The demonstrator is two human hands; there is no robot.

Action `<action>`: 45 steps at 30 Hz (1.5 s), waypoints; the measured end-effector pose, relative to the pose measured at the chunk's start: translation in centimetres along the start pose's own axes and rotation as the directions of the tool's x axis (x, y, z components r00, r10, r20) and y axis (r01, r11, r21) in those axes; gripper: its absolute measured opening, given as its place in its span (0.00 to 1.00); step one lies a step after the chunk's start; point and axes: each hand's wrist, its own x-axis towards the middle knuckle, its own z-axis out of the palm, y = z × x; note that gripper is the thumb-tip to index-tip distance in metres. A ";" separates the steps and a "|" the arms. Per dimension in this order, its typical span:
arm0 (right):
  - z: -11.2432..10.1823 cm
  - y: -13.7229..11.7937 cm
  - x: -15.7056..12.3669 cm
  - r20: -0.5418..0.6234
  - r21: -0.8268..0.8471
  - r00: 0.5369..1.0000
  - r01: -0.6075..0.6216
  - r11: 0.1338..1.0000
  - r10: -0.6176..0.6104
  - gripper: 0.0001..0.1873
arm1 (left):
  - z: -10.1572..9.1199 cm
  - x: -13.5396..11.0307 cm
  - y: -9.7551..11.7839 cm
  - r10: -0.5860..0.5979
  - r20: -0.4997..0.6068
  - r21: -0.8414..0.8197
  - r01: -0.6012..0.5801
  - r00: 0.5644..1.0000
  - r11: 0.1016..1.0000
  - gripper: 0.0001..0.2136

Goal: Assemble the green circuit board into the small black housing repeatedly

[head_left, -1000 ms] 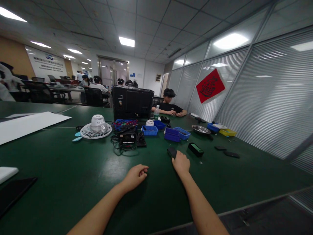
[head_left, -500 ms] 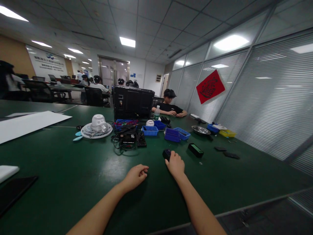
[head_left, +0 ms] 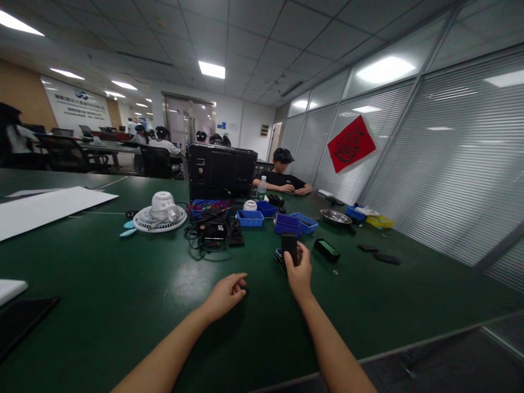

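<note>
My right hand (head_left: 299, 268) grips a flat black rectangular cover (head_left: 290, 248) between thumb and fingers, holding it tilted up off the table. Just behind and left of it, a small black device (head_left: 279, 261) with pale edges lies on the green table (head_left: 184, 327), partly hidden by the cover and hand. My left hand (head_left: 226, 291) rests on the table to the left, holding nothing, its index finger stretched out and the others loosely bent. To the right of my right hand lies a black box with a green top (head_left: 327, 251).
Blue bins (head_left: 250, 219), a tangle of black cables (head_left: 204, 240) and a white fan part (head_left: 159, 217) stand farther back. A metal bowl (head_left: 335, 217) and a yellow tray (head_left: 380, 222) are at right. Across the table sits a person (head_left: 282, 177) beside a large black panel (head_left: 221, 172).
My right hand has raised the black cover from the small device, whose inside now partly shows. My left hand has stayed nearly in place.
</note>
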 end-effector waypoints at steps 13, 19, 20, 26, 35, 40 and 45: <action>7.3 1.7 -3.8 0.644 0.534 0.729 -0.645 0.546 0.232 0.14 | 0.3 -0.5 1.0 0.162 -0.055 0.251 -0.144 0.985 0.957 0.13; 6.3 2.1 -2.7 0.590 0.224 0.786 -0.380 0.898 0.185 0.11 | 0.2 -0.6 1.7 0.176 -0.061 0.286 -0.152 0.982 0.946 0.10; 5.8 2.0 -2.3 0.531 0.175 0.830 -0.305 0.936 0.171 0.10 | 0.1 -0.6 1.7 0.169 -0.069 0.290 -0.143 0.983 0.946 0.10; 0.9 2.6 1.2 0.018 -0.078 0.998 -0.056 0.995 0.058 0.16 | 0.0 -0.6 1.6 0.143 -0.049 0.304 -0.122 0.988 0.945 0.09; 0.6 3.6 2.0 0.245 -0.711 0.937 -0.001 0.703 0.249 0.26 | -0.1 -0.6 2.0 0.117 -0.014 0.339 -0.106 0.993 0.935 0.10; 1.1 4.0 1.7 0.263 -0.726 0.926 0.005 0.687 0.271 0.20 | -0.1 -0.7 2.0 0.126 -0.018 0.328 -0.113 0.992 0.938 0.13; 0.9 4.4 1.7 0.206 -0.735 0.953 0.000 0.678 0.223 0.17 | 0.0 -0.8 1.8 0.129 -0.026 0.292 -0.116 0.991 0.949 0.16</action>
